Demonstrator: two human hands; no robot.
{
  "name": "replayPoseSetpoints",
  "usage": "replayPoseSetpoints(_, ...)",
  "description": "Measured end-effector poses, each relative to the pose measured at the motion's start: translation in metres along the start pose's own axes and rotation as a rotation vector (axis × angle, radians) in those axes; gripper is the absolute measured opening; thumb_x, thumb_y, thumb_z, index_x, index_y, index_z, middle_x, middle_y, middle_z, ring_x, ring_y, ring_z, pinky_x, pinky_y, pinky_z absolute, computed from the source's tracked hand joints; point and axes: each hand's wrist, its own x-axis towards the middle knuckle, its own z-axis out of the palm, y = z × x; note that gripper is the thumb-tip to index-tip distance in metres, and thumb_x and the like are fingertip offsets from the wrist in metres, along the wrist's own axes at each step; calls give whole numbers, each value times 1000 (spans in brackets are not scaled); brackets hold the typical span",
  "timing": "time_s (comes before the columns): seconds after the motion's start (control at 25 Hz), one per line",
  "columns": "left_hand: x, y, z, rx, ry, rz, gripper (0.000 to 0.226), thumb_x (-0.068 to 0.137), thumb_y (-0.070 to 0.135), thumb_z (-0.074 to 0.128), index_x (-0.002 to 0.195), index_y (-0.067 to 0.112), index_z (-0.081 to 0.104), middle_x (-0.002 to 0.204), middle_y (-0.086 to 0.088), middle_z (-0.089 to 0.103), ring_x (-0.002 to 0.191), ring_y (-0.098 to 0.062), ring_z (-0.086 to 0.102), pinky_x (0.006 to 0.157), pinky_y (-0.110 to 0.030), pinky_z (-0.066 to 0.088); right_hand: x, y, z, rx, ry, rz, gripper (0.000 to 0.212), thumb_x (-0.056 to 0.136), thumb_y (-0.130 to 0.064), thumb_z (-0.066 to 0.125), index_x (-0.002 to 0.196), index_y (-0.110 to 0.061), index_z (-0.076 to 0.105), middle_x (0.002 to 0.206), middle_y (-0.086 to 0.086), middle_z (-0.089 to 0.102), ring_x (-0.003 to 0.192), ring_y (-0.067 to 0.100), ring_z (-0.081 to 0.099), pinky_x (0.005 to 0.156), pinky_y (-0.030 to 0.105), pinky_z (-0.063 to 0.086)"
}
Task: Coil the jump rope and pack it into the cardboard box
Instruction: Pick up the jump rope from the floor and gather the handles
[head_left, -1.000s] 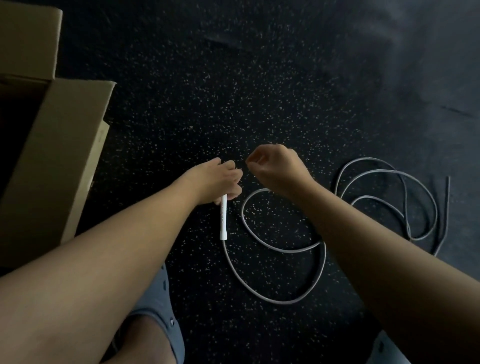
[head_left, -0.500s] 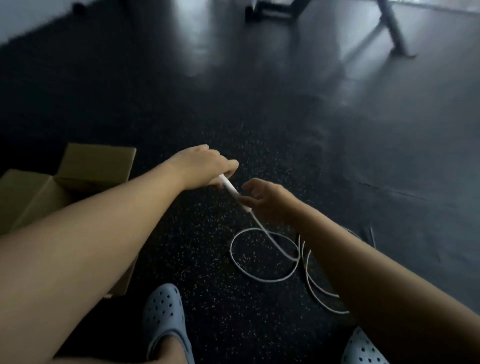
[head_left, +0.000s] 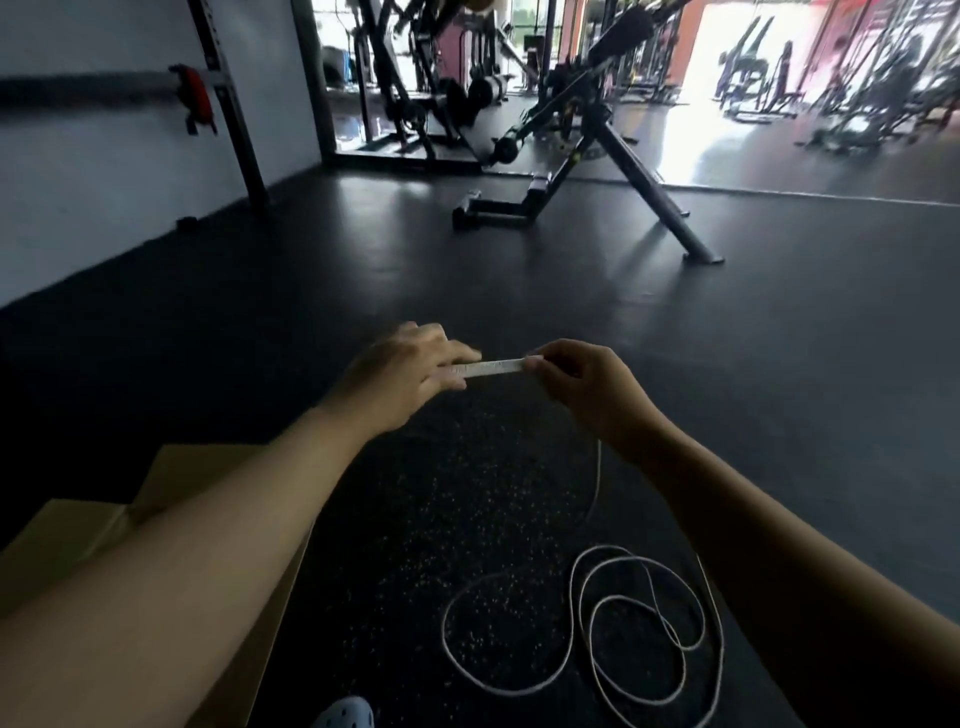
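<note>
From my head camera, I hold the slim white plastic jump-rope handle (head_left: 485, 368) level at chest height, my left hand (head_left: 402, 376) closed around its left end and my right hand (head_left: 582, 384) pinching its right end between thumb and fingers. I judge I hold it this way so the thin pale grey rope cord (head_left: 576, 623) hangs free from under my right hand and I have a fixed start for winding. The cord drops toward five o'clock and lies in several loose, overlapping loops on the floor, not yet coiled. The open brown cardboard box (head_left: 171, 483) sits at eight o'clock, partly hidden under my left forearm and near enough to reach; nothing of the rope is in it as far as I can see.

The black speckled rubber floor (head_left: 415, 519) is flat, so the cord should drag without snagging. At twelve o'clock stands a dark metal gym bench frame (head_left: 613, 156), well apart, with more machines blurred behind. A pale perforated clog (head_left: 345, 713) shows at six o'clock.
</note>
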Motion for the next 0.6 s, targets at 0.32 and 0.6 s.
replayPoseSetpoints(0.32,19,34,40,-576,14,-326,19,93,32,68,111,32,73,94,11,70,76,-6,62,67,-23,52,7,2,-20,269,179,-50,30,109,-29,43,119,-20,70,70,3,62,54,17,55,51,30,46)
replayPoseSetpoints(0.6,32,61,26,-1219,193,-477,20,99,18,61,117,11,68,107,-16,75,91,-25,71,73,-35,62,-4,-11,-8,329,91,-38,32,109,-35,37,124,-28,64,82,8,64,59,23,55,58,40,48)
